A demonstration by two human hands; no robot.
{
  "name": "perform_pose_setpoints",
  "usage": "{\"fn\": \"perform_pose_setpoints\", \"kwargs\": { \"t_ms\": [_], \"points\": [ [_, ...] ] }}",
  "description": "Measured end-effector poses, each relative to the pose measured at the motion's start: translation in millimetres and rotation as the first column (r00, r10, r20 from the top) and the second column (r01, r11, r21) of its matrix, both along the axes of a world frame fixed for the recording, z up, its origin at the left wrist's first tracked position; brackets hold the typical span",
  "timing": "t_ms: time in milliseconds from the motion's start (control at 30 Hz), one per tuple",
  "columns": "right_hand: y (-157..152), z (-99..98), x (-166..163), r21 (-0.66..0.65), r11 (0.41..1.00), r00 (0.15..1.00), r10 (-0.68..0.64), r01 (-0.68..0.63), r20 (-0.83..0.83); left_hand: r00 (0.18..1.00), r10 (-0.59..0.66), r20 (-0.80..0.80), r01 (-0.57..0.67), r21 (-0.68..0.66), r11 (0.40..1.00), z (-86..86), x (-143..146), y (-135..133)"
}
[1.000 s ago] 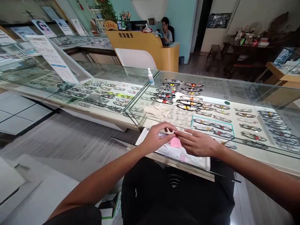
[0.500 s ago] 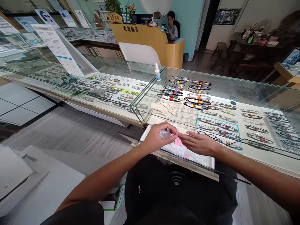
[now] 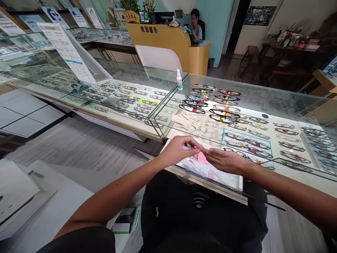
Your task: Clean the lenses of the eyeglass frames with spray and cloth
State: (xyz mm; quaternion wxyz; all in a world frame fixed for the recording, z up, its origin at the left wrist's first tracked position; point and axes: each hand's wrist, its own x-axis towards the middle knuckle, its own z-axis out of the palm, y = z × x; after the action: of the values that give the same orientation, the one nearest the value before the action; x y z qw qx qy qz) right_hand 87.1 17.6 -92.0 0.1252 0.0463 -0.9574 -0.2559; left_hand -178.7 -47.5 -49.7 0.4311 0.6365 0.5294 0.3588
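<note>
My left hand (image 3: 177, 150) is over an open white drawer (image 3: 240, 183), thumb and forefinger pinched together. What sits in the pinch, if anything, is too small to make out. Clear plastic (image 3: 186, 147) shows through the loop of these fingers; I cannot tell whether it is held or lies behind. My right hand (image 3: 223, 161) comes in from the right with its fingers stretched out, and its fingertips meet those of the left. Below the hands, the drawer contains a pink slip (image 3: 202, 157) and clear plastic bags (image 3: 221, 175).
Glass display cases (image 3: 147, 123) full of eyeglasses run across the view. Stacked frames (image 3: 225, 114), a pale cloth or glove (image 3: 185, 121) and a spray bottle (image 3: 179, 80) are ahead. A sign stand (image 3: 71, 52) is at left; a person (image 3: 196, 26) sits behind the yellow counter (image 3: 163, 38).
The view has shifted slightly. My left hand has turned a little, so less clear plastic shows between its fingers. The right fingers have drawn closer to the left fingertips.
</note>
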Motion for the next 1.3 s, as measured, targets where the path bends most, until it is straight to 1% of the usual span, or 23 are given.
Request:
{"fn": "perform_pose_setpoints", "kwargs": {
  "t_ms": [67, 200, 300, 367, 467, 533, 600, 700, 800, 900, 1033, 1167, 1300],
  "points": [
    [2, 1.7, 2, 0.028, 0.999, 0.999, -0.017, 0.016, 0.029, 0.997, -0.038, -0.07, 0.036, -0.028, 0.999, 8.0, 1, 10],
    [3, 8.3, 9, 0.188, 0.982, 0.996, -0.025, 0.009, 0.083, 0.963, -0.15, -0.226, 0.127, -0.112, 0.986, 28.0, 7, 32],
    [0, 15.5, 14, 0.26, 0.965, 0.995, -0.005, -0.022, 0.103, 0.918, -0.262, -0.297, 0.205, -0.21, 0.956, 33.7, 15, 45],
    [-2, 19.7, 18, 0.274, 0.96, 0.992, 0.021, -0.055, 0.127, 0.897, -0.326, -0.298, 0.247, -0.273, 0.93, 30.5, 20, 50],
    [-6, 21.7, 24, 0.236, 0.965, 0.986, 0.077, -0.112, 0.15, 0.873, -0.401, -0.279, 0.297, -0.348, 0.889, 19.9, 27, 55],
    [-8, 19.3, 28, 0.188, 0.973, 0.984, 0.111, -0.137, 0.141, 0.848, -0.44, -0.295, 0.323, -0.37, 0.871, 12.6, 32, 55],
    [-11, 14.6, 31, 0.137, 0.98, 0.984, 0.13, -0.147, 0.124, 0.826, -0.461, -0.325, 0.339, -0.366, 0.866, 6.9, 38, 54],
    [-14, 6.3, 36, 0.062, 0.989, 0.988, 0.128, -0.134, 0.09, 0.806, -0.45, -0.385, 0.357, -0.292, 0.888, 0.9, 49, 48],
    [-16, -0.3, 40, -0.018, 0.996, 0.994, 0.092, -0.091, 0.056, 0.797, -0.386, -0.464, 0.366, -0.138, 0.92, -3.8, 59, 42],
    [-15, -4.1, 44, -0.112, 0.993, 0.999, 0.036, -0.034, 0.015, 0.769, -0.326, -0.55, 0.374, -0.027, 0.927, -6.9, 65, 41],
    [-15, -6.1, 49, -0.21, 0.977, 0.999, -0.042, 0.034, -0.033, 0.715, -0.33, -0.617, 0.454, 0.05, 0.889, -5.8, 66, 45],
    [-14, -4.6, 55, -0.245, 0.968, 0.992, -0.084, 0.059, -0.091, 0.665, -0.308, -0.68, 0.536, 0.148, 0.831, -0.2, 67, 48],
    [-10, 3.0, 58, -0.259, 0.96, 0.979, -0.147, 0.107, -0.138, 0.675, -0.228, -0.701, 0.558, 0.284, 0.78, 3.9, 69, 53]
  ]
}}
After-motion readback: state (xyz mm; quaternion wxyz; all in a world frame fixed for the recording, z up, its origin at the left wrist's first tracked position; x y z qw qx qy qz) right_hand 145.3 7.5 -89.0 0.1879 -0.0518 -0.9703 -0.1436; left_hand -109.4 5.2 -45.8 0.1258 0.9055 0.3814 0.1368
